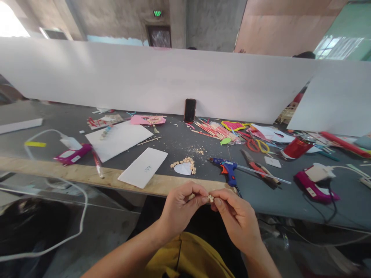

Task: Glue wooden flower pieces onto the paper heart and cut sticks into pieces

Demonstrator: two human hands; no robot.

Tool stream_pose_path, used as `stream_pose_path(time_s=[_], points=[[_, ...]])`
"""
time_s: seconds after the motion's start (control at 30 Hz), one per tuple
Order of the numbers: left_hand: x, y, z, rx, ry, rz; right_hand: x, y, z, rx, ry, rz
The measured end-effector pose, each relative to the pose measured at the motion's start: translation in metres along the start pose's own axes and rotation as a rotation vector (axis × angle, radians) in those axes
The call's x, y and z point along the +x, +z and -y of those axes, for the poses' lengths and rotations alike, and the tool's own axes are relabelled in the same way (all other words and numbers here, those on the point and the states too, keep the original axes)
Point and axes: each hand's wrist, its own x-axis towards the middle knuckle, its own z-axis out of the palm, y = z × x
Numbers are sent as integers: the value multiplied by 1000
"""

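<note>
Fingers of left hand (181, 206) & right hand (232, 216) pinching small bead cluster (210, 198) btwn them, near glue gun (227, 168).

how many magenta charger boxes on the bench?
2. One magenta box sits at the left near the table edge, with a white plug on top. The other magenta box sits at the right, past the blue glue gun. Clutter at the far right could hide more.

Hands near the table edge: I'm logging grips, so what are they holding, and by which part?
Both hands, left hand and right hand, pinch a small cluster of pale beads between their fingertips, one from each side.
</note>
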Motion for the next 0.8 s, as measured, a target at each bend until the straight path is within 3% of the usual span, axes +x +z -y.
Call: stream_pose_path(time_s=[0.2,0.8], points=[[0,2,-3,-133,-48,17,-1,-1,-2,2,-2,-8],[-1,-2,1,31,18,38,-1,-2,-2,-20,-8,1]])
